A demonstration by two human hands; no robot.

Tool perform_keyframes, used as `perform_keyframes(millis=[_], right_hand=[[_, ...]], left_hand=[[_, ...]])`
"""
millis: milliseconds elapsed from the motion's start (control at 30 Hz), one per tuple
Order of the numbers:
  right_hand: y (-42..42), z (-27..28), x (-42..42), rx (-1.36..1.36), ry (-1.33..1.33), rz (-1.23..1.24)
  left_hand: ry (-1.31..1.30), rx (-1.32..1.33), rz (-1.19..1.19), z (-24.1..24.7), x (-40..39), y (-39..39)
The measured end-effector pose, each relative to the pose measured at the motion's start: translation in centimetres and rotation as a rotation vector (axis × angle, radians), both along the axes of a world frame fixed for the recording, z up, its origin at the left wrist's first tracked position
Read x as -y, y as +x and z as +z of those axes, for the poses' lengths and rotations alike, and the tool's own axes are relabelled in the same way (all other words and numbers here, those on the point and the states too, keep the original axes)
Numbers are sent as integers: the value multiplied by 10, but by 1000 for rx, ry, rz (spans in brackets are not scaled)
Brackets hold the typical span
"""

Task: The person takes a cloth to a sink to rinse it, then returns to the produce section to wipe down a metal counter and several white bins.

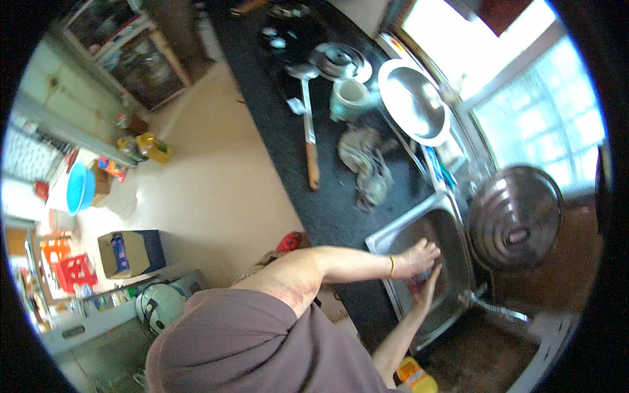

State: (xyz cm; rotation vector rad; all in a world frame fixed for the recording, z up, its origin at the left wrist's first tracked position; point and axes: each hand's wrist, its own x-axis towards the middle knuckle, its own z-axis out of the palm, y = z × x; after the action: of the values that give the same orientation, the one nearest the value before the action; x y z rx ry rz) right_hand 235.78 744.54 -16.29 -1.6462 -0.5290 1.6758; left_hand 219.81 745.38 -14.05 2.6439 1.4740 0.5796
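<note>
Over the stainless steel sink (390, 238) my left hand (418, 258), with a yellow bangle at the wrist, is bent with its fingers curled inward. My right hand (426, 290) reaches up from below and meets it. A small bluish object (423, 275) shows between the palms, against my right hand; blur and the fingers hide what it is. Whether my left hand grips it too cannot be made out. A faucet (496, 307) stands at the sink's far edge. On the dark countertop beside the sink lies a crumpled grey cloth (366, 167).
A wooden-handled metal ladle (308, 123), a pale green cup (350, 93) and a stove (290, 34) are further along the counter. A metal basin (415, 103) and a large round lid (516, 218) lean near the window. A yellow bottle (416, 376) stands near my right arm.
</note>
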Motion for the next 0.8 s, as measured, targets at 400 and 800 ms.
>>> perform_keyframes(millis=[400, 800], right_hand=[[-300, 107, 29, -237, 551, 429], [-852, 122, 272, -271, 776, 1889]], left_hand=[[-1213, 2084, 124, 32, 144, -321], [395, 2254, 1252, 16, 485, -732]])
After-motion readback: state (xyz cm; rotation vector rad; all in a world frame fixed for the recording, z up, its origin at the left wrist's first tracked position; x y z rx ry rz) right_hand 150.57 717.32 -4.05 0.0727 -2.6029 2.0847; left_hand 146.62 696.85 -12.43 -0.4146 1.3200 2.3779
